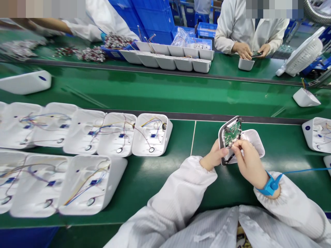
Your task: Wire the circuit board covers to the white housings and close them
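Note:
My left hand [216, 155] grips the lower left edge of a black-rimmed panel [221, 132], which stands tilted up with a green circuit board [232, 133] on its inner face. At the board's lower edge my right hand [245, 156] pinches something too small to make out, near small white connectors. Behind and to the right of the panel lies an open white housing [254, 141], partly hidden by the panel and my right hand. A blue strap [270, 184] with a cord circles my right wrist.
Open white housings with wires [152, 134] stand in two rows at left; others [317, 134] are at the right edge. Beyond the green conveyor [165, 91] are stacked housings [183, 64], a white fan [303, 51] and a co-worker's hands [243, 51].

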`<move>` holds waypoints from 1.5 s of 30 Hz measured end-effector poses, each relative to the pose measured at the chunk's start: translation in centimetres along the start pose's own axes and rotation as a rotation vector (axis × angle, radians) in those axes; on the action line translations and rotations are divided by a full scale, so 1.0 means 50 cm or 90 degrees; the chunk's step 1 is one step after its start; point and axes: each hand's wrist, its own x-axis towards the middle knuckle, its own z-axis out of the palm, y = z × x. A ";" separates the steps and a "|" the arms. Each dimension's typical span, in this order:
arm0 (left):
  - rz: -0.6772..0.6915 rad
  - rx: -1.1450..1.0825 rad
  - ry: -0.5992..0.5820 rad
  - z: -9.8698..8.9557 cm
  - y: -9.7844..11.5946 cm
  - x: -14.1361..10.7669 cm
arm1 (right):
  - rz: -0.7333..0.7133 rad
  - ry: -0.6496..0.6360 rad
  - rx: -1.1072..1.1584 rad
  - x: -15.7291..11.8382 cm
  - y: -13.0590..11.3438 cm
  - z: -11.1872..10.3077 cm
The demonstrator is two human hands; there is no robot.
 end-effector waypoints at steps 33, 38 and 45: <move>-0.012 -0.033 0.044 0.004 -0.016 -0.003 | 0.037 0.093 0.038 -0.006 0.005 0.034; -0.016 -0.043 0.050 0.008 -0.015 -0.001 | 0.044 0.082 0.049 -0.004 0.004 0.033; -0.010 -0.039 0.053 0.010 -0.013 -0.003 | 0.037 0.081 0.019 -0.005 0.003 0.036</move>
